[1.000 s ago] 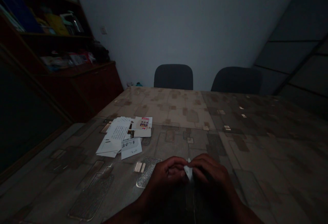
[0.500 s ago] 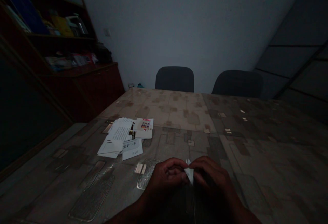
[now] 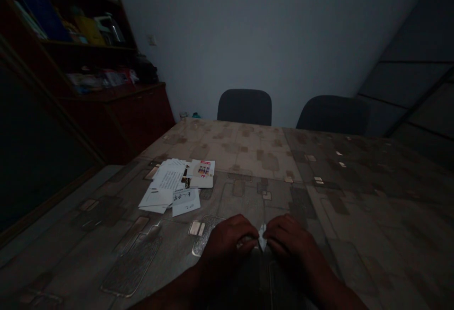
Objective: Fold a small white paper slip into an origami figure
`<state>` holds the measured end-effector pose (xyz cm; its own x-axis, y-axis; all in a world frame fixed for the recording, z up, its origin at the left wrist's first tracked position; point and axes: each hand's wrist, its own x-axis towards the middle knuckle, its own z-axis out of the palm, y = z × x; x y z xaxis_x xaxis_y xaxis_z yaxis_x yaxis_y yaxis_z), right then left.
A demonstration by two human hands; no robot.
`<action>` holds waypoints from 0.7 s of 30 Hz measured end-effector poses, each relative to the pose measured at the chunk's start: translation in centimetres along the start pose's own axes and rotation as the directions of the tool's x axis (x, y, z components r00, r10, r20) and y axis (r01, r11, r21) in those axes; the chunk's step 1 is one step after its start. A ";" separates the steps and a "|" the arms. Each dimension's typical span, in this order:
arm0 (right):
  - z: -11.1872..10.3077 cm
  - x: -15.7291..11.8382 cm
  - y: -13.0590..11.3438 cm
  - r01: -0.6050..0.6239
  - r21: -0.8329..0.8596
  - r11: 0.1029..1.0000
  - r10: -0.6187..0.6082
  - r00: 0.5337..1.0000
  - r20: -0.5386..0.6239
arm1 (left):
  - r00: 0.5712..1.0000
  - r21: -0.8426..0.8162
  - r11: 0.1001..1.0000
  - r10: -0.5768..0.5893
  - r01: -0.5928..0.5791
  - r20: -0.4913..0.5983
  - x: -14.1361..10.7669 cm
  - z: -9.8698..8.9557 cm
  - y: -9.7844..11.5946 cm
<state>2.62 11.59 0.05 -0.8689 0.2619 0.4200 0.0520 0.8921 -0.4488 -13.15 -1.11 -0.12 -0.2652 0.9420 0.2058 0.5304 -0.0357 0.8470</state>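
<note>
Between my two hands is a small folded piece of white paper (image 3: 262, 237), held just above the near part of the table. My left hand (image 3: 234, 239) pinches its left side with curled fingers. On the opposite side, the fingertips of my right hand (image 3: 289, 239) are closed on the paper too. Most of the paper is hidden behind the fingers, and the dim light blurs its folds. Left of my hands lies a loose pile of printed paper cards (image 3: 170, 182), some with handwriting or colored pictures.
A patterned cloth covers the table (image 3: 248, 151). Two dark chairs, one in the middle (image 3: 244, 106) and one at right (image 3: 331, 113), stand at the far edge before a pale wall. On the left is a reddish-brown cabinet (image 3: 138, 116) with loaded shelves.
My fingers have shifted around the paper; its pointed flap, seen earlier, now shows as a narrower upright sliver. The left hand has turned more knuckles-up. The view has moved slightly.
</note>
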 end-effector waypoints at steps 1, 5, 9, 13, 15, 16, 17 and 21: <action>0.2 -0.1 0.3 0.015 -0.040 0.999 -0.014 0.999 0.031 | 0.999 0.053 0.997 0.048 -0.048 0.013 -0.1 0.0 -0.3; 0.4 -0.5 0.7 0.032 -0.096 0.995 -0.025 0.997 0.074 | 0.989 0.180 0.974 0.128 -0.141 0.080 -0.3 0.2 -0.9; 0.1 -0.5 0.2 0.025 -0.121 0.992 -0.017 0.997 0.074 | 0.984 0.265 0.950 0.137 -0.164 0.117 -0.1 0.3 -1.1; 0.1 -0.5 0.0 0.004 -0.119 0.993 0.005 0.997 0.078 | 0.986 0.287 0.947 0.111 -0.143 0.123 0.2 0.3 -1.3; 0.1 -0.6 0.1 -0.022 -0.096 0.995 0.030 0.996 0.083 | 0.987 0.284 0.949 0.106 -0.138 0.124 0.3 0.3 -1.2; 0.2 -0.6 0.1 -0.035 -0.081 0.996 0.042 0.996 0.082 | 0.986 0.282 0.950 0.103 -0.136 0.127 0.3 0.3 -1.2; 0.2 -0.7 0.2 -0.053 -0.064 0.997 0.059 0.995 0.085 | 0.986 0.279 0.951 0.100 -0.134 0.131 0.3 0.2 -1.1; 0.2 -0.9 0.4 -0.112 0.009 0.994 0.111 0.988 0.109 | 0.985 0.268 0.955 0.090 -0.128 0.148 0.3 -0.1 -0.6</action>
<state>3.31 11.67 -0.71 -0.9064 0.3173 0.2788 0.1451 0.8538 -0.4999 -13.59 -0.84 -0.52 -0.0939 0.9739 0.2065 0.7559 -0.0653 0.6514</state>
